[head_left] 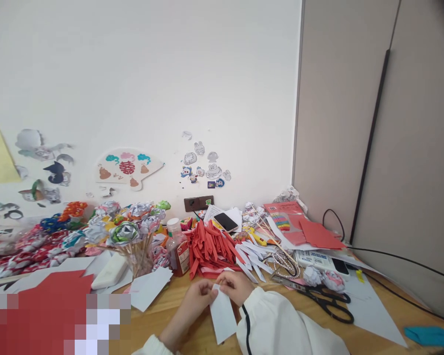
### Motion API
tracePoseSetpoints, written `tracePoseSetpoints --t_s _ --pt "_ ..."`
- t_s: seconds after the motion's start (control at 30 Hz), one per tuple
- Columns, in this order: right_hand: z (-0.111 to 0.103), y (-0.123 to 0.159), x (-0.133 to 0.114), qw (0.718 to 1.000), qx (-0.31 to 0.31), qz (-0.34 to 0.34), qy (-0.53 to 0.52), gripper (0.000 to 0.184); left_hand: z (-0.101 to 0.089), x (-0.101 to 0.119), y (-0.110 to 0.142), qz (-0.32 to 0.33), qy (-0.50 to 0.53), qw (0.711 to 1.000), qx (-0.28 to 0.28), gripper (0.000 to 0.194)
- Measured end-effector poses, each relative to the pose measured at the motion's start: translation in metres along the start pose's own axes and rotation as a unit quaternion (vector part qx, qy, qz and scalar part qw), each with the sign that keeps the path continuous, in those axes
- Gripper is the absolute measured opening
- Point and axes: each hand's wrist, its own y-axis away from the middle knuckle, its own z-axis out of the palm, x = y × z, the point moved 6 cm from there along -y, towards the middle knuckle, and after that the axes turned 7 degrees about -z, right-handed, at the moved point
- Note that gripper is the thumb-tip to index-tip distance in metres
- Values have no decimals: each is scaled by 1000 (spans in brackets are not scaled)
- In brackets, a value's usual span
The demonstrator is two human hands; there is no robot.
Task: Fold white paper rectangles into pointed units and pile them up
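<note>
A narrow white paper strip (224, 318) hangs down toward me over the wooden table (163, 301), its top end pinched between both hands. My left hand (200, 298) grips the upper left edge, thumb and fingers pressed together. On the upper right edge, my right hand (237, 286) is closed with its fingers bent over the paper. Just beyond the hands lies a heap of folded red paper strips (212, 246). Folded white paper strips (253, 256) lie to its right.
Black-handled scissors (329, 301) lie at right, near crumpled paper balls (313, 275). A bottle of amber liquid (177, 251) and paper flowers on sticks (124, 232) stand at left. A phone (225, 222) rests behind the red heap. Red paper sheets (59, 296) cover the left side.
</note>
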Motion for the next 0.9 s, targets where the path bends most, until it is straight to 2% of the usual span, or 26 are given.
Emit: tracePoseSetpoints --t_s 0.07,0.13,0.23,0.3,0.43,0.67,0.73,0.8,0.9 --pt "1 0 0 1000 0 -6 -9 21 -1 -2 -2 10 10 1000 -1 26" --pt "0 -1 3 999 12 7 -35 25 -8 -2 -4 26 25 999 30 27" --pt "0 -2 16 994 19 57 -93 28 -21 -4 -8 22 71 994 80 30" --pt "0 -2 26 988 18 93 -121 23 -26 -5 -9 8 90 992 92 32" --pt "-7 -2 37 981 66 121 -134 13 -23 -4 -8 -14 78 994 73 34" --pt "-16 -3 32 981 97 104 -135 15 -5 -7 -4 -37 33 999 9 33" --pt "-17 -3 36 978 111 105 -141 17 -6 -5 -5 -24 31 999 17 32" --pt "-18 -3 40 974 120 105 -162 20 -12 -1 -5 -4 38 998 49 32" --pt "-15 -3 47 973 103 117 -171 22 -18 0 -7 2 46 996 71 33"
